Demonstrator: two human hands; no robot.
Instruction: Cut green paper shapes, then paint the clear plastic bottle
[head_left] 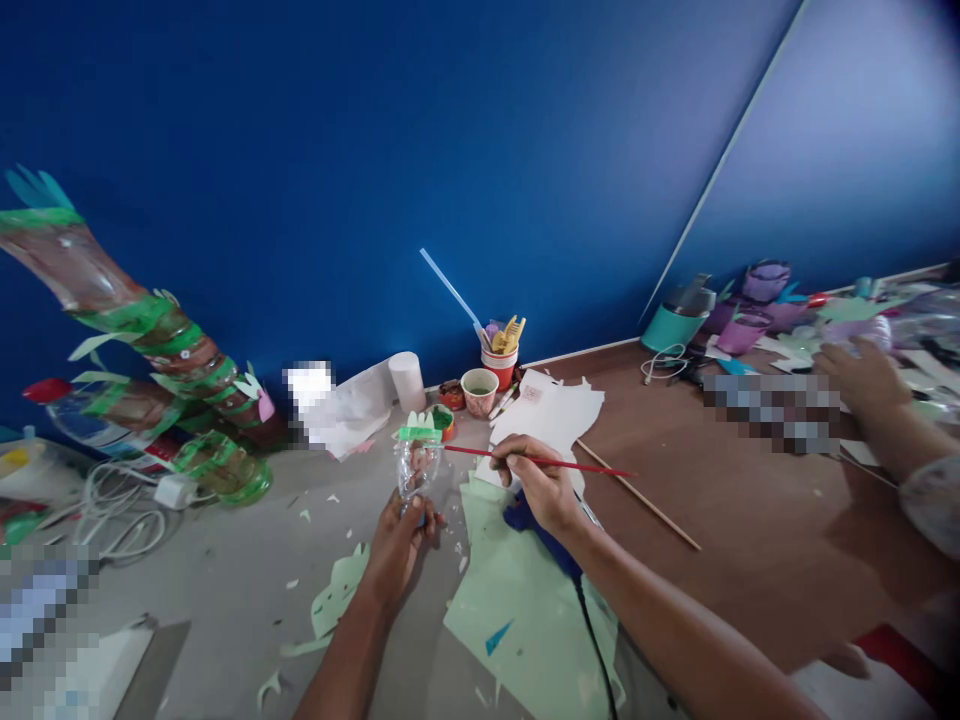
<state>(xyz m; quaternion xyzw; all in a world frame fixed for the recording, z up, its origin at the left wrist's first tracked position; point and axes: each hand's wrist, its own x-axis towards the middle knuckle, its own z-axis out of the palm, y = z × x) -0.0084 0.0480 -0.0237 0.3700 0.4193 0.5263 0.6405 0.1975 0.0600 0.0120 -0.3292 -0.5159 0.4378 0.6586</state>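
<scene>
My left hand (399,540) is closed around the lower end of a small clear plastic bottle (418,466), held upright. Green paint rings its top edge, pale paper petals stick up there, and brownish paint marks its side. My right hand (541,482) pinches a thin red paintbrush (555,461); its tip points left, at the bottle just below the green band. Whether the tip touches I cannot tell. Behind the bottle stands a small pot of green paint (442,420). Beneath my right hand lies a blue glue gun (553,545), partly hidden, with a black cord.
Pale green paper (525,620), white paper (551,415) and a wooden stick (637,495) lie nearby. Behind stand a paper cup (480,392) and a red cup of wooden cutlery (500,368). Painted bottle towers (202,370) rise at left. Another person's hand (862,385) reaches among crafts at right.
</scene>
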